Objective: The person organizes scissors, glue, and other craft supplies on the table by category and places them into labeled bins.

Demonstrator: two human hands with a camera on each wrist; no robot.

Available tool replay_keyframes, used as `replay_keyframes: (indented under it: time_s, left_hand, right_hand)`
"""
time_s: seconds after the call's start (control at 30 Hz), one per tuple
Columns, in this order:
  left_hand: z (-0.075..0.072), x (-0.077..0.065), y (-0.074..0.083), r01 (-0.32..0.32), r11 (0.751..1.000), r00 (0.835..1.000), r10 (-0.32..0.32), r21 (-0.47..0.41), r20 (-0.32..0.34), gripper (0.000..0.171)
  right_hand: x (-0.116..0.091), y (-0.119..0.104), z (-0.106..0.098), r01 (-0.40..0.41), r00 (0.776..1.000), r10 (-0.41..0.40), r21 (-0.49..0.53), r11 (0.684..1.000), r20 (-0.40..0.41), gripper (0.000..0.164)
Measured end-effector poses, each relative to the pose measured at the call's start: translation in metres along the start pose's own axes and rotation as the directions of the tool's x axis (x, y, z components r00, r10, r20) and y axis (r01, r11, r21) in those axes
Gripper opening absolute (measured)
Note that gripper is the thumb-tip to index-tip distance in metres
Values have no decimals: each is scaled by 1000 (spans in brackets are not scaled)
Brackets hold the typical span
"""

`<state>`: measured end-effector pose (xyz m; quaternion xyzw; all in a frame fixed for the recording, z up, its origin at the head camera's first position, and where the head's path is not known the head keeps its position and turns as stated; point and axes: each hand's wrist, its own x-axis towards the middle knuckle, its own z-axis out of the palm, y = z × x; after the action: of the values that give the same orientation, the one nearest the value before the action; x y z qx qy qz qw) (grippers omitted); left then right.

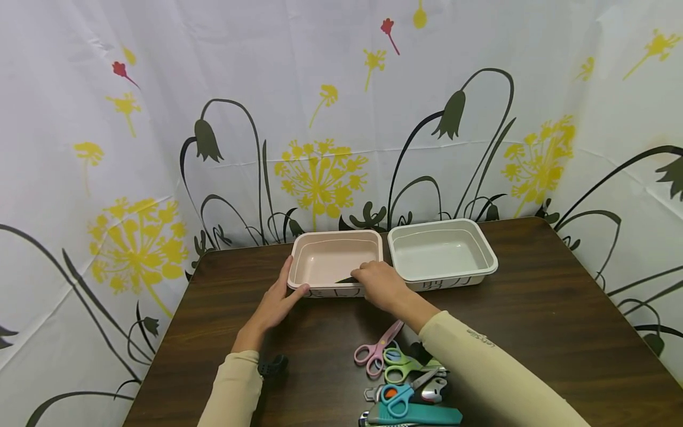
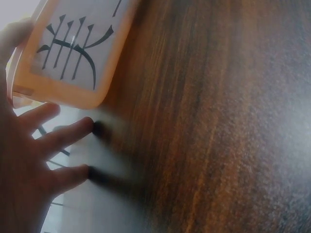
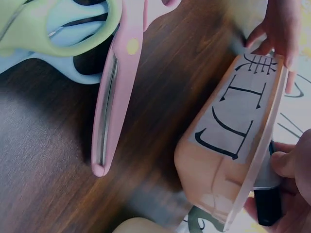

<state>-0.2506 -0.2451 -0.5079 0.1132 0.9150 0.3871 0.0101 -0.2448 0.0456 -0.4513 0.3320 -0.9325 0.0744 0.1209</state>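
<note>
In the head view, a pale pink tray (image 1: 324,261) stands mid-table with a black-lettered label on its front. My left hand (image 1: 273,305) touches its left front corner, fingers fairly straight, thumb at the front rim. The left wrist view shows this hand's other fingers (image 2: 65,138) spread beside the tray. My right hand (image 1: 380,286) reaches over the front right rim and grips a slim black-and-grey tool (image 3: 268,196) between thumb and fingers. Its dark pointed end (image 1: 348,280) lies over the tray's inside; I cannot tell its exact kind.
A white tray (image 1: 443,254) stands close on the right, also labelled. Nearer, below my right forearm, lie pink scissors (image 1: 381,349), green scissors (image 1: 396,363), teal scissors (image 1: 397,398), a teal-handled tool (image 1: 418,414) and several small metal items. A patterned curtain (image 1: 320,89) hangs behind the table.
</note>
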Motion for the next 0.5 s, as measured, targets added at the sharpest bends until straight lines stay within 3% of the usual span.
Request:
replay_keyframes:
  time_s: [0.2,0.5]
  left_hand:
    - [0,0,0,-4,1000,1000,4,3,-6,89]
    - [1,1,-1,-10,1000,1000,10,-14,-10,88]
  right_hand:
    - [6,-3,4,-22,999,21,49,999,31,34]
    - [13,-1,10,-60,991,23,297,953,129,48]
